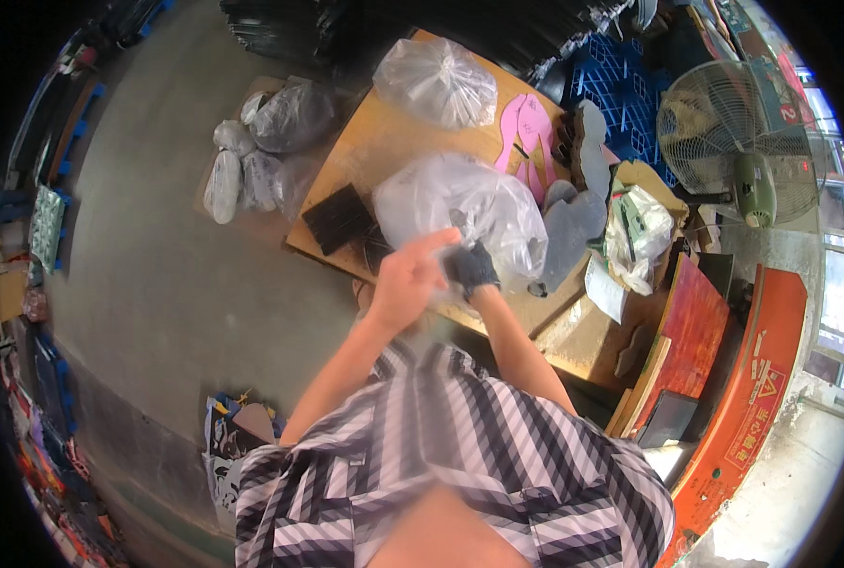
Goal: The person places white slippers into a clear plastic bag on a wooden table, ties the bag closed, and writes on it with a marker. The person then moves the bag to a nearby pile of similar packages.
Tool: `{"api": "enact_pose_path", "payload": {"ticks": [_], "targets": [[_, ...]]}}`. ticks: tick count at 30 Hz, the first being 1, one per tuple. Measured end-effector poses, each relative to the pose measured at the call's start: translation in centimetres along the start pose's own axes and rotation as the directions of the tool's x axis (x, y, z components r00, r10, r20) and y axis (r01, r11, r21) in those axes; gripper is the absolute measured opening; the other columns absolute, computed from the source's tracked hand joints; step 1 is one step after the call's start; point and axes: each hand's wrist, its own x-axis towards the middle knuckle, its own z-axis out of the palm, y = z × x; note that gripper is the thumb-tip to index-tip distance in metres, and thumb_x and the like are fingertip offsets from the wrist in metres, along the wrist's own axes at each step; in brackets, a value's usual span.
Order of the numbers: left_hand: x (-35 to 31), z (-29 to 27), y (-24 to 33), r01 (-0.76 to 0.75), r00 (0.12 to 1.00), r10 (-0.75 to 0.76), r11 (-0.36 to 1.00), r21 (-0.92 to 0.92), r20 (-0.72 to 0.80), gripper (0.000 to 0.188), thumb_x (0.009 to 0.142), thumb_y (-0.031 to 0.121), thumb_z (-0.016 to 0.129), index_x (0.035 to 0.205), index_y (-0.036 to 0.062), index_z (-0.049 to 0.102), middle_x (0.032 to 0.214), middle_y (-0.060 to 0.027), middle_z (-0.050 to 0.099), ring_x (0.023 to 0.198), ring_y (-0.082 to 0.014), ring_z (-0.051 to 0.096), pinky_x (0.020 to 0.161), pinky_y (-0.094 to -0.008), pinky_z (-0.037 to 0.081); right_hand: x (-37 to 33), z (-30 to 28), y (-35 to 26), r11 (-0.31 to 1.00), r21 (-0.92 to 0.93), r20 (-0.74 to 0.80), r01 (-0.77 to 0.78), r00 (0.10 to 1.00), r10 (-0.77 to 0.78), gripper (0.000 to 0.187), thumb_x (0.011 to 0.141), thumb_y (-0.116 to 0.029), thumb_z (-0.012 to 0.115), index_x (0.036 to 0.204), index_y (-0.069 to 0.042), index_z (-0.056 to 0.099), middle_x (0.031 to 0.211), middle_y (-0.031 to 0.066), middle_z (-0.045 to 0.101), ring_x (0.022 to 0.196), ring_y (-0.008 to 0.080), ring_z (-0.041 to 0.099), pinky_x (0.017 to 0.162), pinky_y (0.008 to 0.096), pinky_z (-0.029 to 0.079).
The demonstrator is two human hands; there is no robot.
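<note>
A filled clear plastic bag [422, 194] lies on the wooden table in front of me, bunched together on the side near my hands. My right hand [474, 268], in a dark glove, is closed on the gathered plastic. Close beside it, my bare left hand [410, 282] is raised at the bag's near side, its index finger stretched toward the glove. Motion smears the other fingers of that hand, so whether they pinch anything is unclear. Black ribbed pieces [341, 220] lie left of the bag.
Another tied clear bag [441, 83] sits at the table's [360, 142] far end. Pink flat cutouts [528, 133] and grey sole-shaped pieces [573, 232] lie to the right. A cardboard box [644, 185] with plastic and a standing fan [739, 142] stand beyond. More filled bags [284, 118] rest on the floor at left.
</note>
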Motion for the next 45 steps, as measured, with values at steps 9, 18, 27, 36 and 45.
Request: {"api": "enact_pose_path", "payload": {"ticks": [9, 18, 27, 36, 45], "targets": [[1.9, -6.8, 1.0, 0.245, 0.948, -0.205, 0.959, -0.143, 0.243, 0.054, 0.075, -0.01, 0.04, 0.124, 0.0069, 0.054, 0.095, -0.006, 0.066, 0.069, -0.0063, 0.055, 0.063, -0.0207, 0.044, 8.4, -18.8, -11.5, 0.958, -0.196, -0.072, 0.207, 0.972, -0.225, 0.046, 0.083, -0.034, 0.061, 0.115, -0.002, 0.058, 0.1, 0.0136, 0.064, 0.089, 0.0223, 0.063, 0.078, 0.0306, 0.049], [4.3, -10.2, 1.8, 0.32, 0.868, -0.205, 0.927, -0.196, 0.452, 0.058, 0.073, -0.008, 0.043, 0.128, 0.0094, 0.051, 0.091, -0.0049, 0.067, 0.076, -0.0113, 0.059, 0.074, -0.0263, 0.048, 33.7, -11.1, -11.8, 0.932, -0.357, -0.464, -0.063, 0.878, -0.119, 0.07, 0.07, -0.052, 0.064, 0.119, -0.003, 0.055, 0.121, 0.0225, 0.054, 0.116, 0.0347, 0.05, 0.097, 0.0386, 0.039], [5.8, -10.4, 1.5, 0.233, 0.945, -0.17, 0.949, -0.21, 0.279, 0.055, 0.083, -0.011, 0.039, 0.135, 0.0074, 0.042, 0.115, -0.01, 0.057, 0.068, -0.0079, 0.053, 0.067, -0.0228, 0.048, 20.6, -23.4, -10.4, 0.793, 0.523, -0.501, 0.312, 0.865, -0.01, 0.032, 0.06, -0.021, 0.082, 0.082, -0.005, 0.065, 0.072, 0.0042, 0.062, 0.061, 0.0158, 0.058, 0.051, 0.029, 0.045], [4.2, -5.6, 0.5, 0.069, 0.997, -0.073, 0.929, -0.363, 0.001, 0.059, 0.082, -0.011, 0.04, 0.138, 0.008, 0.037, 0.125, -0.0131, 0.051, 0.066, -0.009, 0.051, 0.064, -0.0232, 0.046, -8.8, -27.0, -6.7, 0.129, 0.883, -0.413, 0.452, 0.877, -0.243, 0.023, 0.086, -0.014, 0.055, 0.105, 0.0, 0.059, 0.096, 0.0131, 0.063, 0.089, 0.0218, 0.061, 0.081, 0.0354, 0.051], [1.4, -3.7, 1.0, -0.093, 0.986, 0.071, 0.984, -0.149, -0.149, 0.052, 0.08, -0.013, 0.039, 0.127, 0.0066, 0.051, 0.114, -0.0041, 0.06, 0.06, -0.0017, 0.046, 0.055, -0.0179, 0.041, -6.0, -12.4, -1.9, -0.125, 0.982, -0.09, 0.145, 0.927, 0.363, 0.026, 0.081, -0.014, 0.059, 0.106, -0.007, 0.058, 0.089, 0.0046, 0.062, 0.082, 0.0206, 0.061, 0.076, 0.0342, 0.052]]}}
